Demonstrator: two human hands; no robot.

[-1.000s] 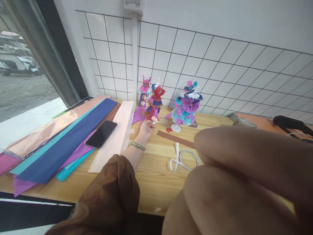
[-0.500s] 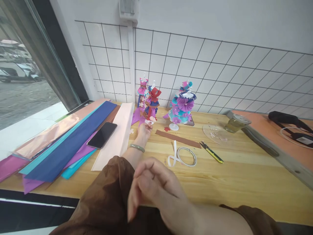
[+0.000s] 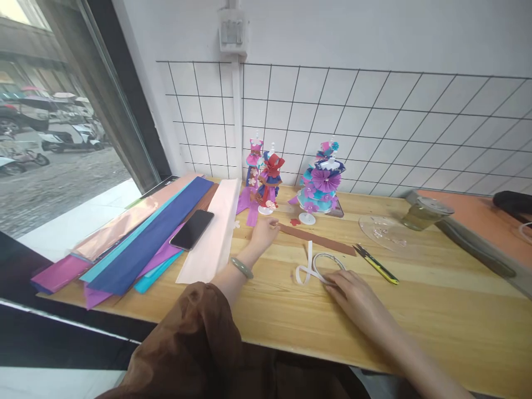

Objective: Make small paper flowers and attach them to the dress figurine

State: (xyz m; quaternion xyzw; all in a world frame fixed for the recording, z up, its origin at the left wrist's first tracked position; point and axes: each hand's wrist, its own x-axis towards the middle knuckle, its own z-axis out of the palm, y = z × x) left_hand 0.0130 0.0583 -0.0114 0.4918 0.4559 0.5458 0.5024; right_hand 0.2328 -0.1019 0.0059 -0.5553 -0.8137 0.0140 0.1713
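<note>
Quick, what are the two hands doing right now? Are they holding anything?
Left hand: loosely curled, resting at the end of the brown paper strip; a grip cannot be told.
Right hand: open, fingertips on the tape roll, nothing gripped.

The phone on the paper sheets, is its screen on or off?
Off: the phone lies face up on the coloured paper sheets and its screen shows plain black, with no lit image.

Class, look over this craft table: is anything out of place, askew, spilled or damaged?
Little stands out. A phone lies on the stacked paper sheets, which overhang the table edge. The tape roll trails a loose end, touched by the right hand. The left hand rests near the paper dolls. Nothing looks spilled or broken.
</note>
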